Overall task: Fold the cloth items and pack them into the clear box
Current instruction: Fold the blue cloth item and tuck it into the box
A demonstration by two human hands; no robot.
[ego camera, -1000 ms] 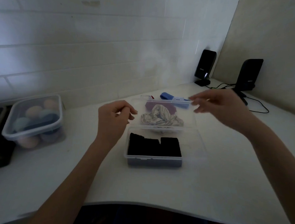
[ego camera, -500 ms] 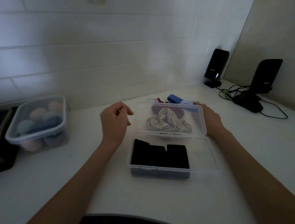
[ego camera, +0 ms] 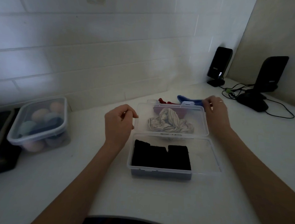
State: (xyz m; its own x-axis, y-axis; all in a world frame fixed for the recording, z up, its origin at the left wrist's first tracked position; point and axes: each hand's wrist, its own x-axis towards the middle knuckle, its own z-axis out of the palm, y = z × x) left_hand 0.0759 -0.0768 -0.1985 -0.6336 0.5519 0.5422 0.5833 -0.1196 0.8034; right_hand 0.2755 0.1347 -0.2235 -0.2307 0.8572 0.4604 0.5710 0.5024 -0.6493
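Observation:
The clear box [ego camera: 207, 158] lies open on the white table with its lid [ego camera: 201, 117] tilted up at the back. Folded black cloth [ego camera: 161, 156] fills its left and middle part. Through the lid I see a crumpled grey cloth [ego camera: 170, 123] on a purple one. Behind the lid lie a red cloth [ego camera: 162, 101] and a blue cloth [ego camera: 189, 99]. My right hand [ego camera: 216, 113] is at the lid's far right corner, fingertips pinched on the blue cloth's end. My left hand [ego camera: 117, 125] hovers loosely curled by the lid's left edge, holding nothing.
A lidded plastic container [ego camera: 39, 124] of pastel sponges stands at the left, with a dark object [ego camera: 0, 144] beyond it. Two black speakers [ego camera: 219, 66] [ego camera: 270, 75], a mouse [ego camera: 252, 103] and cables [ego camera: 278, 111] occupy the back right corner. The wall runs close behind.
My right hand dropped beside the lid, then moved back to its far corner and closed on the blue cloth. The left hand barely moved. The view shifted slightly.

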